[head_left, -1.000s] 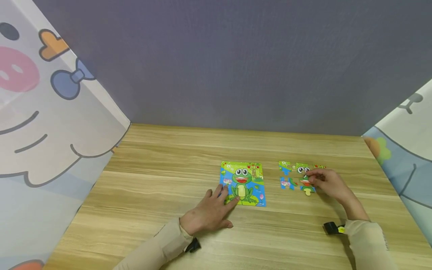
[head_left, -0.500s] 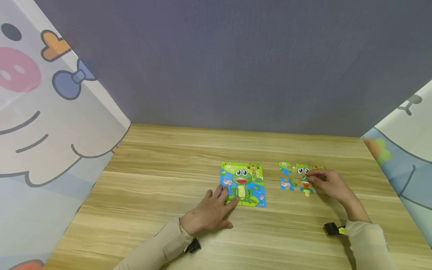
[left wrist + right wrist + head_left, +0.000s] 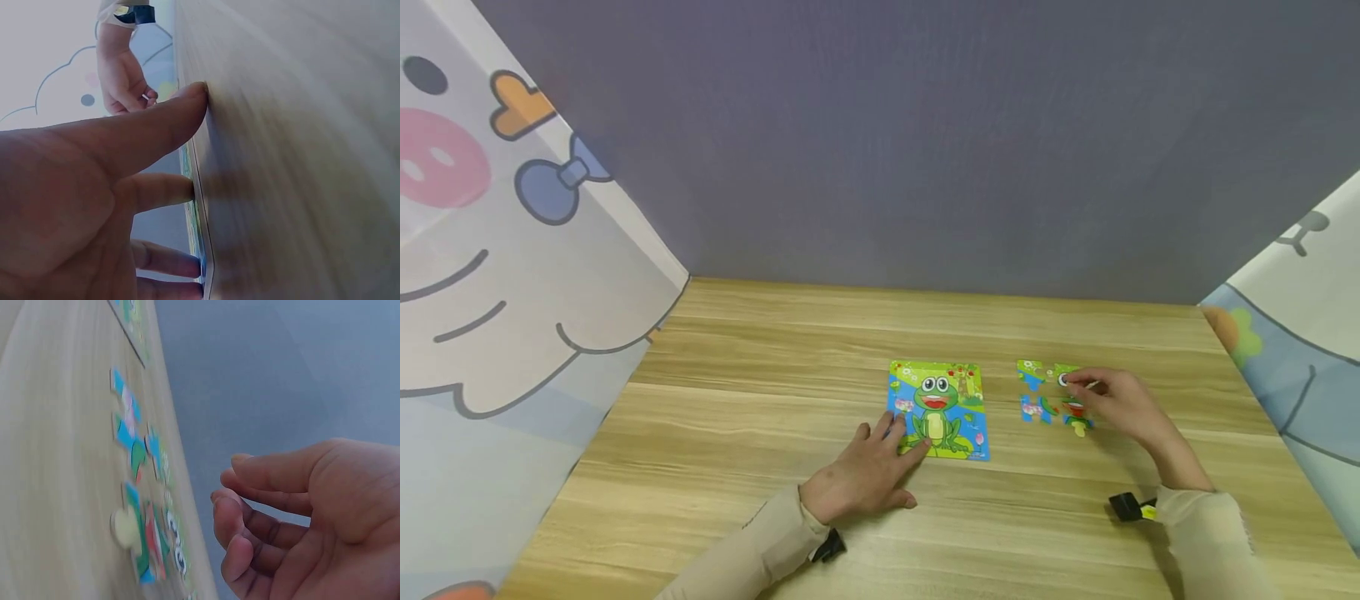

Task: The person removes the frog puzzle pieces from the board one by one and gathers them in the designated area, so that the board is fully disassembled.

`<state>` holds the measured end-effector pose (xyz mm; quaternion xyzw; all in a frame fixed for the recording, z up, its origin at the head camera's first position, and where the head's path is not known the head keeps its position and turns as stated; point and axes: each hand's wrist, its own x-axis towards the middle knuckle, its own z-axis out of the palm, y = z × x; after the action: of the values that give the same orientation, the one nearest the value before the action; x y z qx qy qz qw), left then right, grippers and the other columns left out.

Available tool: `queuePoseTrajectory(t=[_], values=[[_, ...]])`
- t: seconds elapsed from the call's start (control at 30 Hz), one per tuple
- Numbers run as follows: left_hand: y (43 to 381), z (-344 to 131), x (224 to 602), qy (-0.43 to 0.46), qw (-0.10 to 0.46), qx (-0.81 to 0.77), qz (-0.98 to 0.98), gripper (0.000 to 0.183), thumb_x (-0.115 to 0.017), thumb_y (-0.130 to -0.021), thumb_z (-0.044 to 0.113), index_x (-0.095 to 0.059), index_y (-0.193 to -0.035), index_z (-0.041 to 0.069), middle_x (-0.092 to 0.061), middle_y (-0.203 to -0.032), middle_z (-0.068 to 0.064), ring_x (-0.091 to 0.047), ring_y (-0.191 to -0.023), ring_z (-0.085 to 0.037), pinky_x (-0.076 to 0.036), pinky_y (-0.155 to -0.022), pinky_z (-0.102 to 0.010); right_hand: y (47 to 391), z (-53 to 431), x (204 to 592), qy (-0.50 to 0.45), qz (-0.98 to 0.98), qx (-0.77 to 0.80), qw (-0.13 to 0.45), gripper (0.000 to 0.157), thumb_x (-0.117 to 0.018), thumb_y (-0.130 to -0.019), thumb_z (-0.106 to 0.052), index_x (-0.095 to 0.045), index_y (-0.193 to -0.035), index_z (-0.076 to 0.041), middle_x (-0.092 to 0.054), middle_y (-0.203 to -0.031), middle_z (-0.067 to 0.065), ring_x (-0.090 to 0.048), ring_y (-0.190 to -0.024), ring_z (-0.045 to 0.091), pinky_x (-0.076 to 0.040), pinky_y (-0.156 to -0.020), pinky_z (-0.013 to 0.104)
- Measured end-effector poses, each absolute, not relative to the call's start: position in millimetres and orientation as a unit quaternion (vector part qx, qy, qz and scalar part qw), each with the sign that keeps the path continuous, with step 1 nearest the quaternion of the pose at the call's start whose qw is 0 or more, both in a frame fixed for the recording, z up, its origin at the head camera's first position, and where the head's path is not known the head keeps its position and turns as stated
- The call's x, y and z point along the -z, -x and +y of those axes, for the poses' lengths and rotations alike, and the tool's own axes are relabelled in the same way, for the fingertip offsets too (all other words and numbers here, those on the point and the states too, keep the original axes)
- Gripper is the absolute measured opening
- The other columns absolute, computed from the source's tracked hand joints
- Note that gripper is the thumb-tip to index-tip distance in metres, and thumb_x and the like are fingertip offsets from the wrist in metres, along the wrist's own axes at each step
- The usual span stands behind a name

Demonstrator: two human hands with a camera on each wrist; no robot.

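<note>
Plainly, the desk carries everything, stretching out beneath both hands. On it, at the fingertips of the left hand, lies the frog board, flat and showing a whole printed frog; whether this is one sheet or fitted parts is too small to tell. That hand is spread wide, several fingertips resting on the board's near edge, gripping nothing. The right hand hovers over the loose pieces with its fingers bent and the gap to the thumb narrow; nothing shows between them.

Just beyond the right fingertips is the eye piece, partly covered. Farther left of that hand sits the corner piece, with the flower piece on its near side. Just below the right thumb come the mouth piece and the body piece; I cannot tell if these two are joined.

Judging from this layout, the rough ordering looks done for the frog's upper half, while joining seems left: gaps part the left-hand pieces from their neighbours, and no frog legs show among the pieces in view.
</note>
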<state>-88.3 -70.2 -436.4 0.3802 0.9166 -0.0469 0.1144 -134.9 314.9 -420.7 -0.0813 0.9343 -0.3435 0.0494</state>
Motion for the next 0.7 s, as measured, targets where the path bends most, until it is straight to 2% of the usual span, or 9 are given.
queuePoseTrajectory(t=[0.17, 0.4, 0.6, 0.7], values=[[89, -70, 436, -0.382, 0.097, 0.052, 0.918, 0.074, -0.06, -0.089, 0.064, -0.04, -0.152, 0.03, -0.042, -0.15, -0.016, -0.041, -0.142, -0.035, -0.048, -0.102, -0.05, 137, 303, 416, 0.099, 0.93, 0.35, 0.05, 0.03, -0.062, -0.099, -0.019, -0.069, -0.12, 0.002, -0.074, -0.102, 0.018, -0.063, -0.075, 0.004, -0.05, -0.06, 0.023], [93, -69, 436, -0.387, 0.072, 0.035, 0.918, 0.06, -0.065, -0.086, 0.062, -0.047, -0.135, 0.033, -0.048, -0.133, -0.008, -0.047, -0.121, -0.025, -0.049, -0.088, -0.04, 142, 281, 418, 0.115, 0.92, 0.37, 0.064, 0.03, -0.062, -0.1, -0.019, -0.068, -0.121, 0.002, -0.072, -0.104, 0.016, -0.064, -0.079, 0.014, -0.051, -0.059, 0.025], [96, -66, 435, -0.393, 0.057, 0.017, 0.918, 0.06, -0.066, -0.083, 0.066, -0.051, -0.128, 0.03, -0.046, -0.134, -0.01, -0.048, -0.115, -0.025, -0.047, -0.083, -0.037, 148, 260, 420, 0.123, 0.92, 0.365, 0.077, 0.028, -0.063, -0.099, -0.016, -0.069, -0.12, 0.001, -0.073, -0.107, 0.016, -0.065, -0.084, 0.019, -0.05, -0.062, 0.023], [96, -64, 437, -0.396, 0.047, 0.02, 0.917, 0.064, -0.064, -0.083, 0.069, -0.05, -0.132, 0.029, -0.045, -0.138, -0.011, -0.049, -0.119, -0.027, -0.047, -0.087, -0.039, 152, 249, 422, 0.131, 0.913, 0.377, 0.088, 0.028, -0.063, -0.098, -0.014, -0.069, -0.12, 0.002, -0.074, -0.105, 0.016, -0.064, -0.08, 0.02, -0.049, -0.06, 0.024]])
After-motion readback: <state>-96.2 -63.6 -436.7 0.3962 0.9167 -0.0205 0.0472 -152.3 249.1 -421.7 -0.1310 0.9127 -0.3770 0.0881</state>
